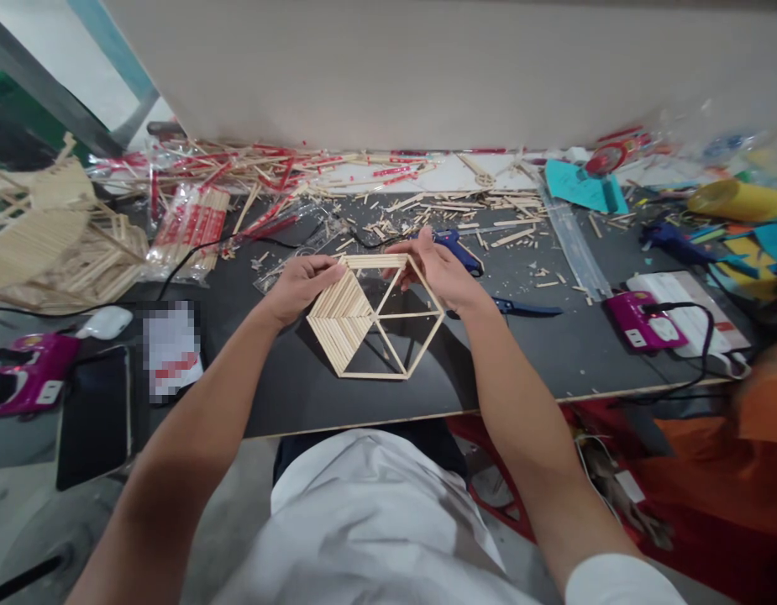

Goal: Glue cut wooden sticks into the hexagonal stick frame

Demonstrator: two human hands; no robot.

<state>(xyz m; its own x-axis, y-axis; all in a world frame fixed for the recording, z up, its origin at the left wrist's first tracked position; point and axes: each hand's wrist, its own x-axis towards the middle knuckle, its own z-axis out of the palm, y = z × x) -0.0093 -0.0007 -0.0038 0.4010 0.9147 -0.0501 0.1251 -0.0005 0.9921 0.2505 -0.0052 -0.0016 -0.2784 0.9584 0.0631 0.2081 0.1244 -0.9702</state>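
Observation:
A hexagonal frame of thin wooden sticks point(341, 323) is held just above the dark table, with spokes meeting at its middle. Sticks laid side by side fill its two left sections, and several more run along its top edge. The other sections are mostly open. My left hand point(305, 287) pinches the frame at its upper left corner. At the upper right edge, my right hand point(442, 270) holds the frame, its fingers passing behind the sticks and its thumb raised. Beyond the right hand lies a blue glue gun point(459, 252), partly hidden.
Loose stick pieces point(489, 206) and wrapped stick bundles point(192, 223) cover the back. A dark-blue-handled tool point(527, 309) lies right. Purple power strips point(643, 321), a phone point(95, 412) and a larger stick structure point(41, 239) stand around. At right, a person in orange point(709, 445) sits close.

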